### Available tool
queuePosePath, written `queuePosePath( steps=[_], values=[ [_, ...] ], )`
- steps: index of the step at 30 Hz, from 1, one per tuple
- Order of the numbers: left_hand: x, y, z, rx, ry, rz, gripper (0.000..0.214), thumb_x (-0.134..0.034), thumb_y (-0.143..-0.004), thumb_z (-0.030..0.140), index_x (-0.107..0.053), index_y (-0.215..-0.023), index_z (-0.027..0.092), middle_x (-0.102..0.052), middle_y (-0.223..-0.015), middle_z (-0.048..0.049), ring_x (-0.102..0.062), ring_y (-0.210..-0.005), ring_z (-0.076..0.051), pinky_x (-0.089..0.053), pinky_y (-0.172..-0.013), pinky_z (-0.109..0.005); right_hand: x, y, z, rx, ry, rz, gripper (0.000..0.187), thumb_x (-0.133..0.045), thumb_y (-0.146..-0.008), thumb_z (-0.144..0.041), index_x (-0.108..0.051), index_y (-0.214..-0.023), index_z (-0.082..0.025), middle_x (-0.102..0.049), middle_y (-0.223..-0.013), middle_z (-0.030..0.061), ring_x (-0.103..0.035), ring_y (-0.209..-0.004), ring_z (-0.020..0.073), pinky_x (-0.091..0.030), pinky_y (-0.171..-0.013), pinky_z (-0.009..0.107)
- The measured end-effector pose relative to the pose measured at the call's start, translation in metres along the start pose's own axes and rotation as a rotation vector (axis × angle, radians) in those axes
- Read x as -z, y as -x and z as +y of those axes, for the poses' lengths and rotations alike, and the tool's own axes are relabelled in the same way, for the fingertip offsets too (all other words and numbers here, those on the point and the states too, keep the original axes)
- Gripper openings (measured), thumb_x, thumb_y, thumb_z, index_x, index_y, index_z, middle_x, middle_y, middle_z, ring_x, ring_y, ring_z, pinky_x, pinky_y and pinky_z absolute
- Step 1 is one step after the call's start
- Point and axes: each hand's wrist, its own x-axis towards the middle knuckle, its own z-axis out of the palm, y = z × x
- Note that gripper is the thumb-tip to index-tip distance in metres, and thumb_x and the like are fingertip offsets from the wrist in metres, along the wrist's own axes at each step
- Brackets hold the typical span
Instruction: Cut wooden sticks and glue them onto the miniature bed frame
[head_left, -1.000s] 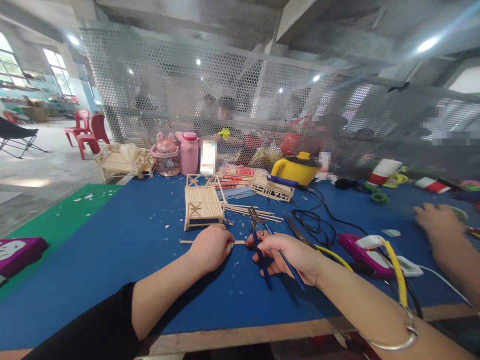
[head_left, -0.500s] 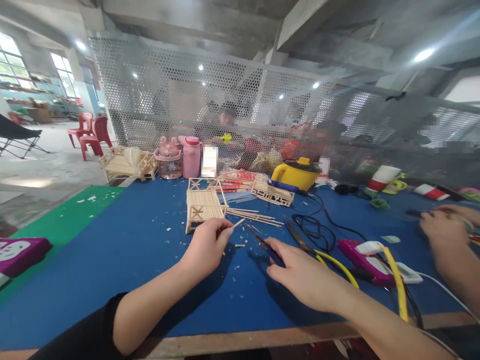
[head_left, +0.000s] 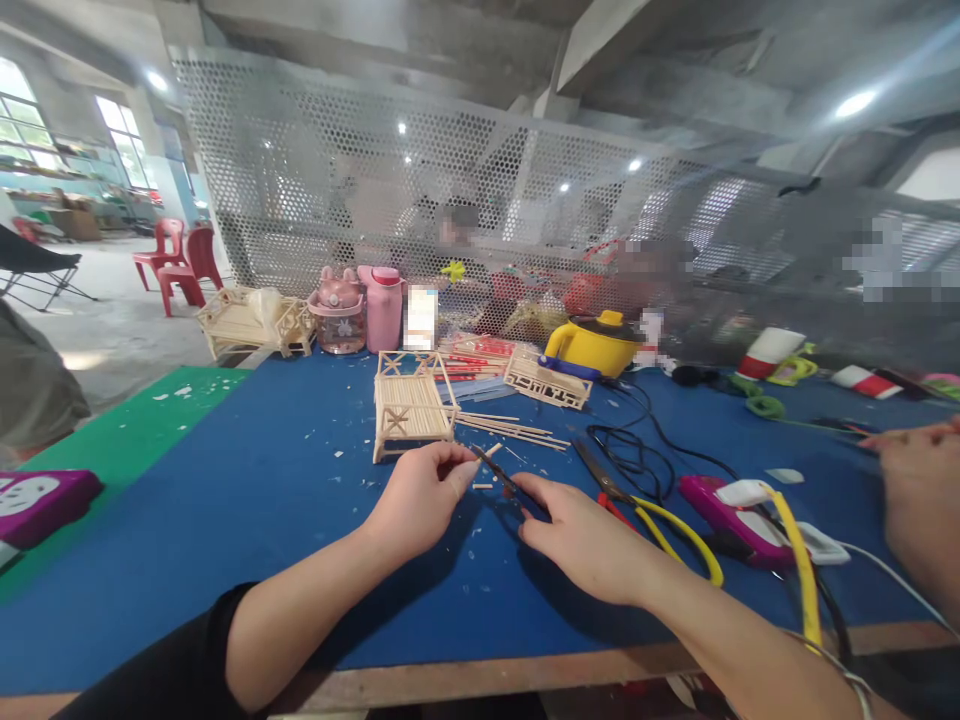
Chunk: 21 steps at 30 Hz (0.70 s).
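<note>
Between the thumb and fingers of my left hand (head_left: 429,492) a thin wooden stick (head_left: 493,452) is pinched, its free end pointing right. My right hand (head_left: 577,525) is closed around a slim dark tool (head_left: 504,478) with a pointed tip. That tip meets or crosses the stick just beyond my left fingertips; its exact contact is too small to tell. Right behind my left hand stands a little wooden bed-like frame (head_left: 414,402) with crossed end pieces. Several loose sticks (head_left: 517,430) lie beside it, and a short cut piece (head_left: 482,487) rests under the tool.
Yellow-handled shears (head_left: 679,530) lie right of my right hand, near a purple power strip (head_left: 731,520) and black cable. Behind are a yellow pot (head_left: 600,345), pink bottle (head_left: 385,310) and another slatted piece (head_left: 547,382). A co-worker's hand (head_left: 919,470) is at the far right.
My right hand has moved left and brought the dark tool's tip to the stick. My left hand stays nearly in place. The co-worker's hand has shifted right.
</note>
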Motion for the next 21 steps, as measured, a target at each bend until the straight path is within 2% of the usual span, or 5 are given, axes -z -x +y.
queuePosePath(
  steps=[6, 11, 13, 17, 21],
  values=[
    [0.001, 0.003, 0.002, 0.050, -0.037, -0.107, 0.030, -0.042, -0.084, 0.038, -0.056, -0.068, 0.017, -0.056, -0.056, 0.0021, -0.049, -0.048, -0.010, -0.036, -0.048, -0.020, -0.008, -0.004, 0.006, 0.077, -0.024, 0.012, 0.035, -0.042, -0.068, -0.007, -0.058, -0.096, -0.020, -0.066, -0.096, 0.0024, -0.059, -0.086, 0.0175, -0.042, -0.075, 0.027],
    [-0.002, 0.001, -0.001, 0.125, -0.081, -0.123, 0.032, -0.036, -0.086, 0.035, -0.059, -0.074, 0.016, -0.061, -0.057, -0.0001, -0.048, -0.040, -0.009, -0.032, -0.040, -0.019, -0.020, -0.010, 0.008, -0.019, 0.377, 0.321, 0.030, -0.050, -0.065, -0.011, -0.051, -0.094, -0.016, -0.060, -0.091, 0.0102, -0.055, -0.089, 0.0256, -0.038, -0.076, 0.033],
    [-0.002, -0.001, -0.001, 0.092, -0.189, -0.095, 0.035, -0.032, -0.088, 0.033, -0.060, -0.077, 0.016, -0.064, -0.060, -0.0018, -0.050, -0.042, -0.010, -0.034, -0.041, -0.020, -0.021, -0.013, 0.007, -0.077, 0.320, 0.356, 0.033, -0.053, -0.060, -0.011, -0.049, -0.092, -0.016, -0.057, -0.092, 0.0104, -0.052, -0.091, 0.0265, -0.036, -0.077, 0.034],
    [0.004, -0.002, 0.002, -0.066, -0.472, -0.032, 0.038, -0.034, -0.089, 0.030, -0.060, -0.063, 0.017, -0.065, -0.062, -0.0063, -0.059, -0.057, -0.016, -0.042, -0.057, -0.026, -0.020, -0.017, 0.002, -0.326, -0.428, -0.102, 0.025, -0.049, -0.056, -0.017, -0.045, -0.081, -0.020, -0.048, -0.069, -0.0002, -0.049, -0.063, 0.0159, -0.036, -0.058, 0.028],
    [0.010, -0.002, 0.004, -0.092, -0.625, -0.008, 0.025, -0.042, -0.086, 0.024, -0.062, -0.074, 0.014, -0.067, -0.077, -0.0143, -0.063, -0.072, -0.024, -0.043, -0.067, -0.032, -0.019, -0.022, -0.001, -0.452, -0.694, -0.395, 0.024, -0.042, -0.054, -0.022, -0.044, -0.078, -0.020, -0.037, -0.054, -0.0049, -0.037, -0.043, 0.0109, -0.036, -0.045, 0.026]
  ],
)
